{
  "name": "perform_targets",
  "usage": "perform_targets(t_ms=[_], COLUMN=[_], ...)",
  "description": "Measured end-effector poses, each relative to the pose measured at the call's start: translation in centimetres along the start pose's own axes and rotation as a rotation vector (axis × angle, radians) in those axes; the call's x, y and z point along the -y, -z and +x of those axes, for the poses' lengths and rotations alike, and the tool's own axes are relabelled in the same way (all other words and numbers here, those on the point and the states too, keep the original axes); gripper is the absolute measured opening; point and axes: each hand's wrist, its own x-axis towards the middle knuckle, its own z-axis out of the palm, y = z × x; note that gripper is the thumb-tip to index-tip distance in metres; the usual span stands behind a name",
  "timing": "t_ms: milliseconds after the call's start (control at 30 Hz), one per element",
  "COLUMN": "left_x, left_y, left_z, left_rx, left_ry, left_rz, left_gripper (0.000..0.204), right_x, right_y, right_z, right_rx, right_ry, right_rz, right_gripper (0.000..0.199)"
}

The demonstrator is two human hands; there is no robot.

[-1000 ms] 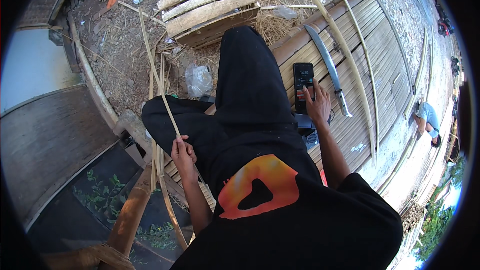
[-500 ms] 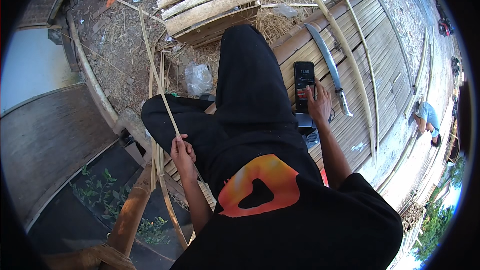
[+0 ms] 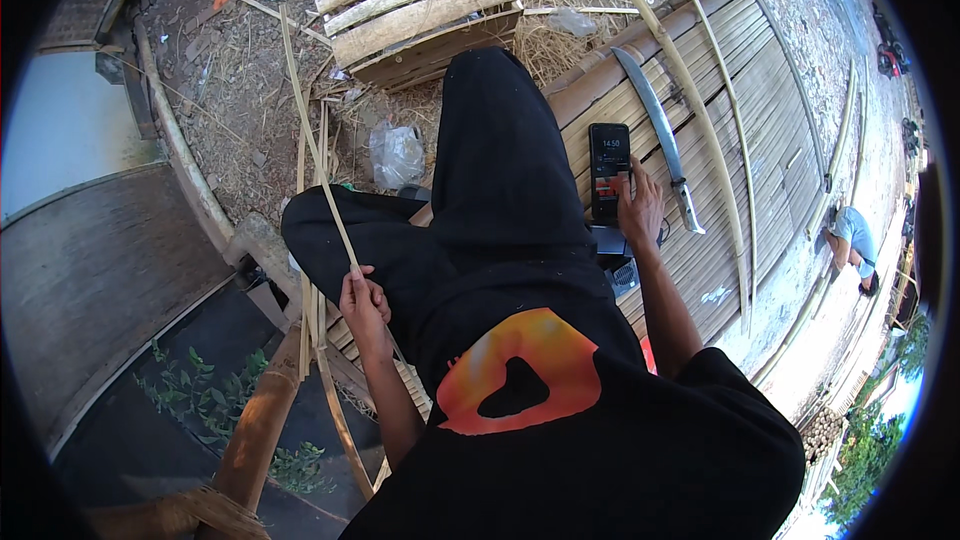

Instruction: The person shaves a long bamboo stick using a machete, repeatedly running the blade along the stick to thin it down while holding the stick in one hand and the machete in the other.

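My left hand [image 3: 365,302] is closed around the lower part of a long, thin bamboo strip [image 3: 318,160], which slants up and away past my bent left knee. At my right side a black phone [image 3: 608,155] with a lit screen lies on the slatted bamboo platform [image 3: 780,70]. My right hand [image 3: 642,210] rests at the phone's right edge, thumb by the lower screen and fingers apart, gripping nothing. Just right of that hand lies a machete [image 3: 657,118] with a curved blade, its handle toward me.
Two long bamboo pieces, one thick [image 3: 705,120] and one thin [image 3: 733,100], lie beyond the machete. A slatted crate [image 3: 420,22] stands ahead on littered ground, near a clear plastic bag [image 3: 396,155]. Another person [image 3: 852,235] bends over at far right. A bamboo pole [image 3: 262,420] runs at lower left.
My right thumb has shifted slightly to the right, toward the edge of the phone's screen. My left hand and the bamboo strip stay nearly where they were.
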Motion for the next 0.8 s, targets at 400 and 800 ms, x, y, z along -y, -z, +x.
perform_targets(t_ms=[400,800], left_x=[-0.3,0.0], left_y=[-0.1,0.2], left_z=[0.0,0.2], left_rx=[0.0,0.013], left_ry=[-0.002,-0.004], left_rz=[0.014,0.014], left_gripper=[0.028,0.027], right_x=[-0.1,0.0], right_y=[-0.1,0.1], right_z=[-0.1,-0.4], right_rx=[-0.009,-0.077], right_ry=[0.016,-0.018], right_rz=[-0.012,0.009], right_gripper=[0.046,0.04])
